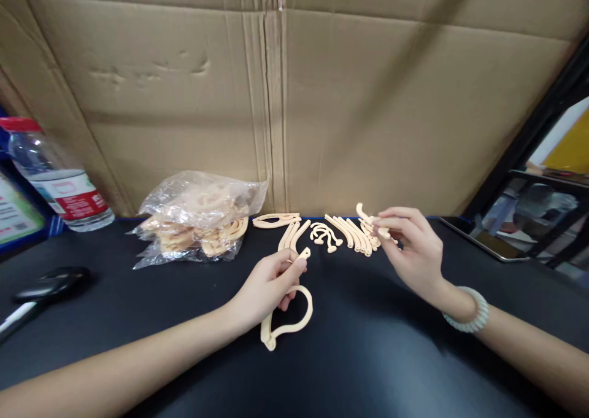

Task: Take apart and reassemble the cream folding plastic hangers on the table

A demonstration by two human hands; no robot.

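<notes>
My left hand (273, 277) is closed on a cream plastic piece (304, 326), a curved loop joined to a straighter arm at its lower end. One end of it, with a small hole, sticks out past my thumb. My right hand (411, 246), with a beaded bracelet (473, 310) at the wrist, pinches a small curved cream piece (362, 211) above the table. Behind the hands lie long curved strips (289, 237), a group of slim strips (352, 234) and several small knob-ended pieces (330, 239). Further pieces are partly hidden behind my right fingers.
A clear plastic bag (197, 215) of cream parts lies at the back left. A water bottle (64, 185) with a red cap leans at the far left, near a black object (53, 283). A flat tablet-like device (483, 240) is at right. Cardboard (184, 99) walls the back.
</notes>
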